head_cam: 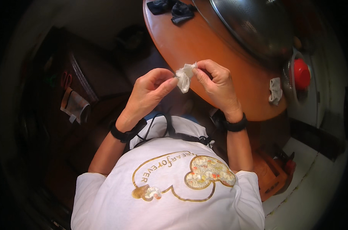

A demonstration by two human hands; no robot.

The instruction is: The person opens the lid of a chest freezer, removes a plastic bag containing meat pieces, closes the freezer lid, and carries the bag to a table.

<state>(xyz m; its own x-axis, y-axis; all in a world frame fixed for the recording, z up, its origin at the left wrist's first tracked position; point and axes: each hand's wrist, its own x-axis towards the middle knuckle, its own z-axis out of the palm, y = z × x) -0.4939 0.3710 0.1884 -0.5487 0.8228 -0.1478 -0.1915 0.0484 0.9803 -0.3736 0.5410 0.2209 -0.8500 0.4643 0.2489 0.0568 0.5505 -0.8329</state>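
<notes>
A small crumpled piece of thin white plastic or cloth (pixel 184 78) is stretched between my two hands, just off the edge of the wooden table (pixel 202 57). My left hand (pixel 152 95) pinches its left side between thumb and forefinger. Its upper right corner is pinched by my right hand (pixel 217 86), partly over the table. Whether the piece is plastic or fabric cannot be told. A folded white cloth (pixel 275 91) lies on the table to the right. Dark crumpled fabric pieces (pixel 182 12) lie at the table's far end.
A large metal colander or perforated bowl (pixel 248 26) covers the table's far right. Beyond the right edge are a red bowl-like object (pixel 301 74) and an orange plastic stool or crate (pixel 268 175). Scissors (pixel 66 80) and a printed pouch (pixel 75 105) are at the left.
</notes>
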